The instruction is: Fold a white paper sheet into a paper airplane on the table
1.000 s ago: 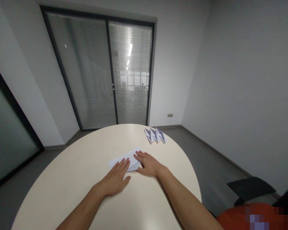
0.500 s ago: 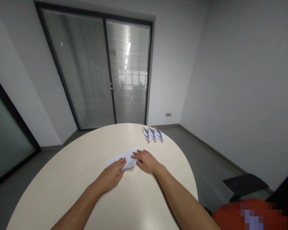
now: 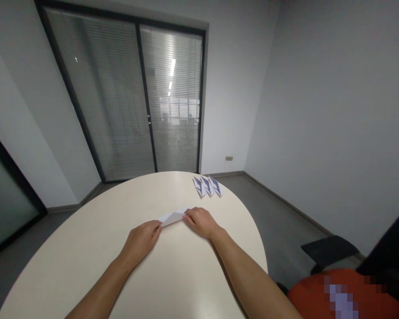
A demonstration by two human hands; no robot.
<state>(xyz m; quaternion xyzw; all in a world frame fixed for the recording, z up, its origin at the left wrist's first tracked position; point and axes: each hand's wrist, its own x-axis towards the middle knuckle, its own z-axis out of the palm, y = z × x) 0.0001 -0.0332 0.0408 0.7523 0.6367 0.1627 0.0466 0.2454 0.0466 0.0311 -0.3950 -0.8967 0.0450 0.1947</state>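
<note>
Set on a round table (image 3: 173, 274), smooth-looking and so probably quick to let things skid under an uneven push. Over the middle of it, bent up into a ridge: a folded white paper (image 3: 172, 218), stretched between the left hand (image 3: 138, 243) and the right hand (image 3: 202, 221). Pinched at the left end between thumb and fingers of the one, and likewise at the right end by the other. Easy to crumple or tear with too hard a squeeze, or to crease off-line with one wrist turned further. Near the far right edge, side by side: three small folded papers (image 3: 208, 187), perhaps liable to be knocked askew by a wide sweep of the right arm.

Cannot see the table's near edge, cut off below along with both elbows. Can see only part of a red-seated chair (image 3: 302, 290), cropped at the right and partly masked by pixel blocks. Cannot see the ends or underside of the paper, nor tell lifted from resting along the lower edge. Cannot make out finer creases, or the left fingertips, mostly tucked behind.
</note>
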